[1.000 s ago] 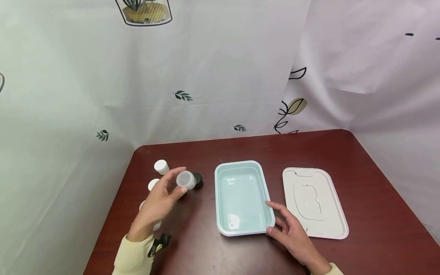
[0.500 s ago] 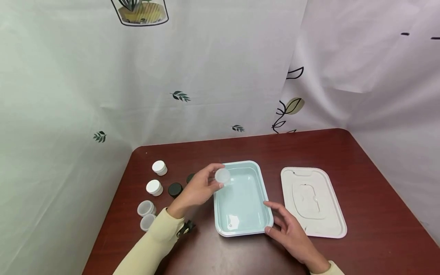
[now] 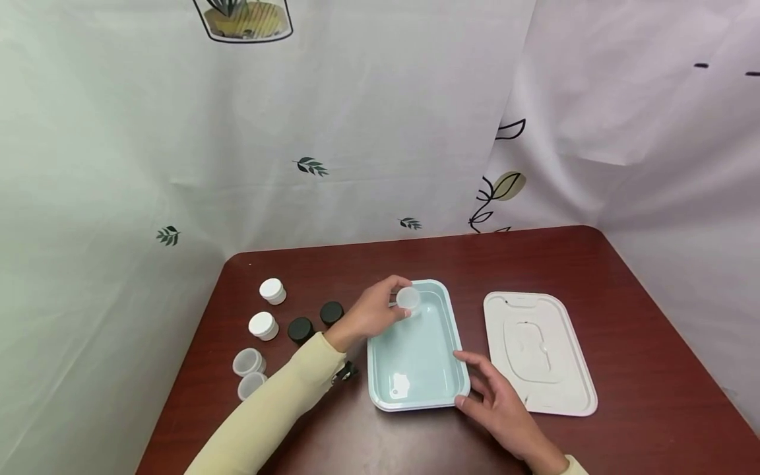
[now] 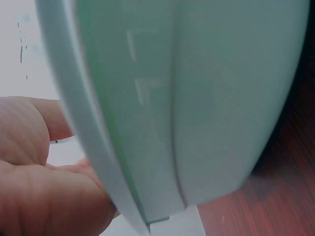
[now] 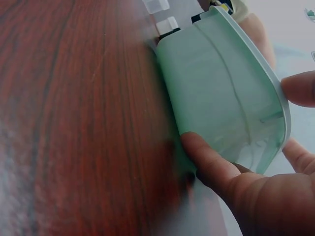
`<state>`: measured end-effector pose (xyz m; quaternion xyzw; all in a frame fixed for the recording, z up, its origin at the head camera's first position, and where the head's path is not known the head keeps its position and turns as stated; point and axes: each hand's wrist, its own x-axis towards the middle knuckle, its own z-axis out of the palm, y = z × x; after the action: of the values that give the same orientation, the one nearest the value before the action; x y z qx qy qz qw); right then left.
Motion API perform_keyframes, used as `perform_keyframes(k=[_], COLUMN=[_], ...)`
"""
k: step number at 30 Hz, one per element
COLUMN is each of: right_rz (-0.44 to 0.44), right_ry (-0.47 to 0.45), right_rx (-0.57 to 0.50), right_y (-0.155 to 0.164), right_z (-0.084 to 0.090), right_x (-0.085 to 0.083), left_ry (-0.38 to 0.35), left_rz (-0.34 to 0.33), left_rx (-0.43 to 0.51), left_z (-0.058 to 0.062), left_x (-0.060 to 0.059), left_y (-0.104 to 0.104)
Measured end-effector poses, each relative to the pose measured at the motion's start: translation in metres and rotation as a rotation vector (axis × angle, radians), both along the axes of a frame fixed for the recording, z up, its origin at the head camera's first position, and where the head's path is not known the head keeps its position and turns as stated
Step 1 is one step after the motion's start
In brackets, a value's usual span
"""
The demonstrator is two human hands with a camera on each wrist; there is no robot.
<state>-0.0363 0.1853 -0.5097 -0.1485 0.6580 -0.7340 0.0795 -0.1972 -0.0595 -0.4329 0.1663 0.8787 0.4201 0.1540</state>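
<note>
My left hand [image 3: 375, 311] pinches a small translucent lidded jar [image 3: 408, 298] over the far left corner of a pale blue-green plastic box [image 3: 418, 343]. In the left wrist view the box wall [image 4: 216, 108] hides the jar and most of the fingers. My right hand [image 3: 501, 412] grips the box at its near right corner. Its thumb and fingers reach the side wall and rim, as the right wrist view shows on the box [image 5: 211, 83]. The inside of the box holds nothing below the raised jar.
Left of the box stand two black-lidded jars [image 3: 301, 330], two white-lidded jars [image 3: 263, 325] and two translucent jars [image 3: 248, 361]. A white lid [image 3: 540, 353] lies flat to the right on the dark red table [image 3: 647, 369]. A patterned cloth [image 3: 356, 119] hangs behind.
The left hand has carried the translucent jar rightward from beside the black-lidded jars to over the box's far left part. The right hand stays at the box corner.
</note>
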Motion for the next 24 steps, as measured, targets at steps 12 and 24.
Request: perform_keyframes(k=[12, 24], right_rz=[-0.003, 0.009], right_ry=[0.007, 0.026], right_rx=[0.001, -0.002], right_y=[0.0, 0.001], right_z=[-0.002, -0.001], right_x=[0.001, 0.0], left_ry=[0.039, 0.046], left_rz=[-0.068, -0.049], left_rx=[-0.072, -0.084], left_z=[-0.015, -0.025], left_x=[-0.005, -0.004], left_y=[0.031, 0.037])
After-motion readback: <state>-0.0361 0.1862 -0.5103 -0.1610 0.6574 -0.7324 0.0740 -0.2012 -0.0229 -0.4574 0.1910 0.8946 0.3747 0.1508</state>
